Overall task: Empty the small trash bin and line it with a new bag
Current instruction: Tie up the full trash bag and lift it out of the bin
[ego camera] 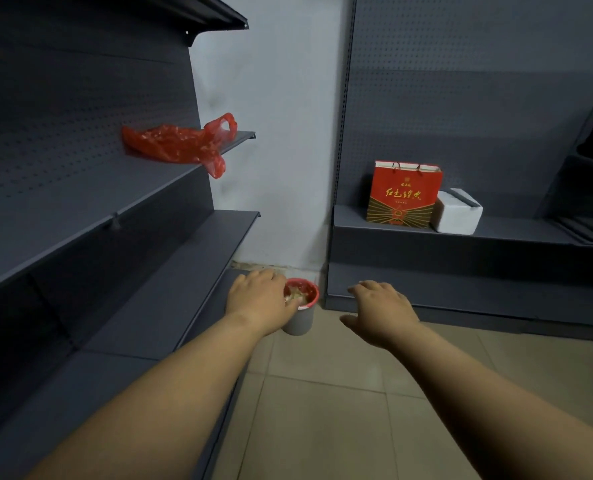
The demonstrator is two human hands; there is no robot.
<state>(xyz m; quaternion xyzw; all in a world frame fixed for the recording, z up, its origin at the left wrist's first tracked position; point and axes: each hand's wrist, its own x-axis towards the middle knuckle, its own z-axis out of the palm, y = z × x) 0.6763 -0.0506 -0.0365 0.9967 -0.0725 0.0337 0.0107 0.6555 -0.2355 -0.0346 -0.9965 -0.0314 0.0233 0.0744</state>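
The left hand (258, 299) is resting its fingers on the rim of the small grey bin (300, 311), lined in red and sitting on the floor by the shelving, while the right hand (379, 311) is hovering open just beside it, and a red bag (177, 143) is lying on a shelf above.

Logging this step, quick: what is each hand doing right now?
Left hand: at the rim of the small trash bin; grip cannot be told.
Right hand: open, holding nothing.
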